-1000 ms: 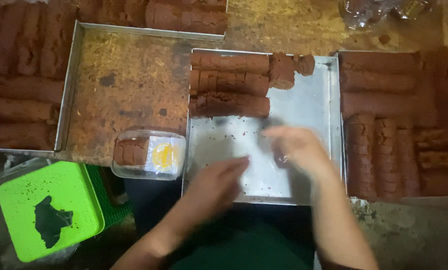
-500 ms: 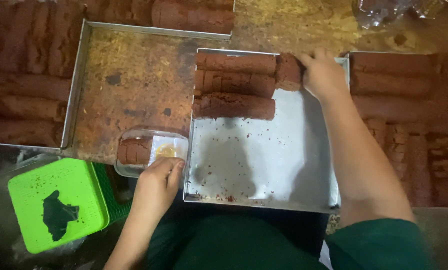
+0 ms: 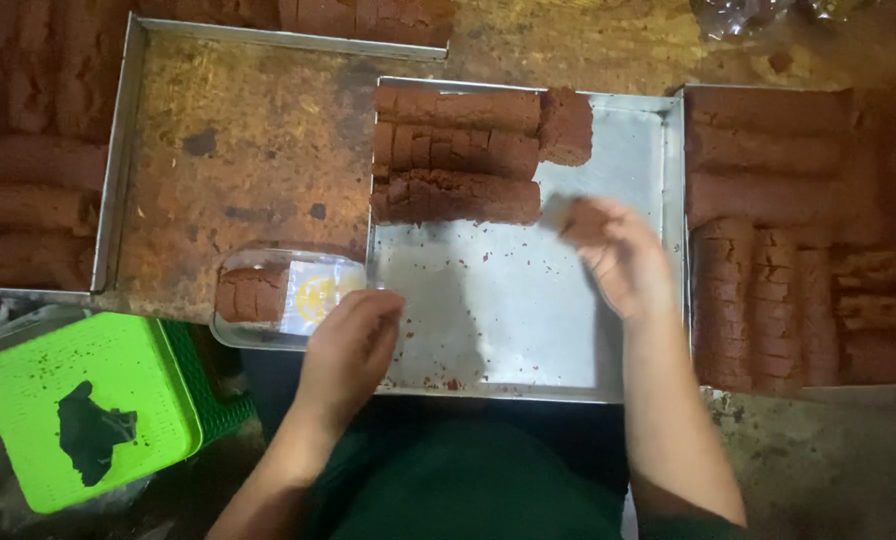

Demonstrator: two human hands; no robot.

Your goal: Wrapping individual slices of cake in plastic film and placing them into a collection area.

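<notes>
**Brown cake rolls, metal trays and one clear tub**

We see a shallow metal tray at the centre, mostly bare and dusted with crumbs. At its 12 o'clock end lie three brown cake rolls, stacked row on row, their long axes running from 9 to 3 o'clock; a shorter chunk sits against their 3 o'clock ends. At 9 o'clock of this tray stands a rusty-looking empty tray, and at 3 o'clock a full tray of more rolls, some lying across, some sliced and running toward us.

A clear plastic tub lies just off the centre tray's 9 o'clock edge, long axis across. It holds one short brown piece at its 9 o'clock end; a yellow patch shows beside it.

Our left hand reaches up from 6 o'clock, palm down, fingers curled onto the tub's near corner, touching it. Our right hand hovers over the centre tray, blurred, fingers bent around a brown piece; how firmly it grips we cannot tell.

A green plastic stool sits at 8 o'clock.
</notes>
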